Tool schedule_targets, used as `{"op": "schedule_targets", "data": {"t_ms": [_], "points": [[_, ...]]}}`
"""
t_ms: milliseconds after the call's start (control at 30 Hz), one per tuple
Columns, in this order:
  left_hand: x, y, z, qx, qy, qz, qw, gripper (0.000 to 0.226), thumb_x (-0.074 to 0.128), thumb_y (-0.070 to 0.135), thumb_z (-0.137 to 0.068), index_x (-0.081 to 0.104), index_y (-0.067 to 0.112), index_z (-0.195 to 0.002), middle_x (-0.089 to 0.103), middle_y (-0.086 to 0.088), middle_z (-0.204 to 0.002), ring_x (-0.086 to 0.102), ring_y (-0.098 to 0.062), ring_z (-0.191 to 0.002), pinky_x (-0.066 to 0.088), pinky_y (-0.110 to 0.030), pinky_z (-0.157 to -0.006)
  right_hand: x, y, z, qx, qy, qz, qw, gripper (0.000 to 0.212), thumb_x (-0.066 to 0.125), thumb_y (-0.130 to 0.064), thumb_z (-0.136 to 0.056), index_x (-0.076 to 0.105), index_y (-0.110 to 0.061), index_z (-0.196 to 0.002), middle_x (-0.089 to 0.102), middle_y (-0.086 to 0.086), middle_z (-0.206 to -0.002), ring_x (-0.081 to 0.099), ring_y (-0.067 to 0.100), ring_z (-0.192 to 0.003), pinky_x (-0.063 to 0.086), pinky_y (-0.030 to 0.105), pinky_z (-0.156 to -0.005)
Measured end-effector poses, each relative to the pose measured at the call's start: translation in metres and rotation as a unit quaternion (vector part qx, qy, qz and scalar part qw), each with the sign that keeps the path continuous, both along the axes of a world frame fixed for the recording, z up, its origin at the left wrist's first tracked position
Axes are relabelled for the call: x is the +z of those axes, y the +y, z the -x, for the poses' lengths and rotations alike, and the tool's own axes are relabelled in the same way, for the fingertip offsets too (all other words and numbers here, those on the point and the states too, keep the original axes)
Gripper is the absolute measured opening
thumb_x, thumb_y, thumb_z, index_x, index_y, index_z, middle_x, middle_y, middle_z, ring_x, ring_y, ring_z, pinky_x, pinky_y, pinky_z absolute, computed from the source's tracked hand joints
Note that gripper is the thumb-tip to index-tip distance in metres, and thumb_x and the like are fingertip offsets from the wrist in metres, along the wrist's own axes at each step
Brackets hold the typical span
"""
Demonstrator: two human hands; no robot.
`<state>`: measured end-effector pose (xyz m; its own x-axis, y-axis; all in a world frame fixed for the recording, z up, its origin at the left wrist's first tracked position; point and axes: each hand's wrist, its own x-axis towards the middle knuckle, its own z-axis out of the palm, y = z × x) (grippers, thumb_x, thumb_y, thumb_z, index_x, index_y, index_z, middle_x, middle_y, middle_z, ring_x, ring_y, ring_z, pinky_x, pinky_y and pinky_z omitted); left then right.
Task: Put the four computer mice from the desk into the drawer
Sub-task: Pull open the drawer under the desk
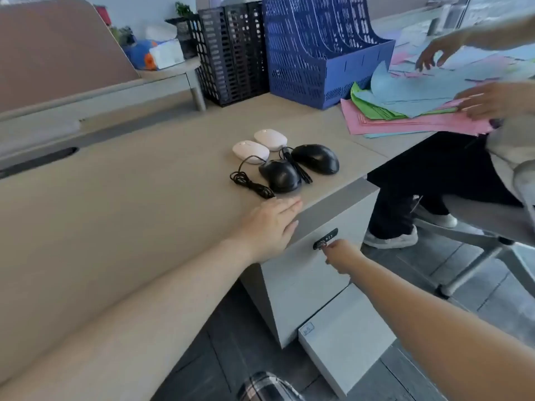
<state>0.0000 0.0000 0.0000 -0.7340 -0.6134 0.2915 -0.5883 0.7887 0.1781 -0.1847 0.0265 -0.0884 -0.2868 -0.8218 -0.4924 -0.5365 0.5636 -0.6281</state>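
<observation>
Two white mice [250, 151] [270, 139] and two black wired mice [280, 175] [316, 158] lie grouped on the beige desk [130, 215] near its right edge, cables coiled beside them. My left hand [267, 227] rests flat on the desk edge just in front of the mice, fingers apart, holding nothing. Below, my right hand [340, 254] pinches the key in the lock [324, 239] on the grey drawer front [307, 273], which is closed.
Another person sits at the right, hands on stacked coloured papers [411, 117], legs and chair beside the drawer unit. A blue file rack [324, 50] and black mesh rack [231, 53] stand at the back. A lower grey drawer [347, 340] juts out below.
</observation>
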Motion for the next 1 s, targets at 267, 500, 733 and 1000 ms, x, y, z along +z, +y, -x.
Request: {"op": "schedule_targets", "data": {"t_ms": [267, 500, 733, 1000], "points": [[0.004, -0.002, 0.001, 0.008, -0.001, -0.024, 1.0, 0.045, 0.037, 0.023, -0.094, 0.058, 0.001, -0.128, 0.059, -0.015, -0.133, 0.056, -0.03, -0.121, 0.043, -0.042, -0.104, 0.002, -0.001, -0.008, -0.18, -0.216, -0.022, 0.96, 0.011, 0.044, -0.015, -0.097, 0.051, -0.008, -0.102, 0.058, 0.005, -0.073, 0.05, 0.013, -0.062, 0.041, 0.026, -0.054], [0.002, -0.003, 0.002, 0.018, 0.009, -0.021, 1.0, 0.042, 0.047, 0.017, -0.091, 0.057, 0.004, -0.13, 0.057, -0.012, -0.136, 0.053, -0.027, -0.125, 0.035, -0.032, -0.106, 0.009, -0.002, -0.014, -0.185, -0.216, -0.042, 0.958, 0.015, 0.039, -0.01, -0.097, 0.052, -0.006, -0.089, 0.056, 0.006, -0.071, 0.049, 0.022, -0.088, 0.041, 0.032, -0.075], [0.004, -0.002, 0.002, 0.018, 0.005, -0.031, 0.999, 0.047, 0.047, 0.021, -0.09, 0.053, 0.004, -0.133, 0.054, -0.011, -0.139, 0.049, -0.026, -0.129, 0.037, -0.037, -0.109, 0.012, 0.007, -0.002, -0.178, -0.197, -0.069, 0.962, 0.023, 0.041, -0.015, -0.097, 0.053, -0.007, -0.079, 0.059, 0.005, -0.075, 0.053, 0.023, -0.094, 0.043, 0.035, -0.08], [0.012, 0.014, 0.01, 0.065, -0.121, 0.016, 0.99, 0.053, 0.036, 0.026, -0.099, 0.026, 0.01, -0.149, 0.027, -0.005, -0.157, 0.025, -0.018, -0.143, 0.012, -0.034, -0.117, 0.02, 0.036, 0.016, 0.189, 0.292, 0.253, 0.903, 0.038, 0.038, -0.022, -0.096, 0.054, -0.018, -0.131, 0.053, -0.001, -0.137, 0.034, 0.023, -0.138, 0.027, 0.04, -0.115]]}}
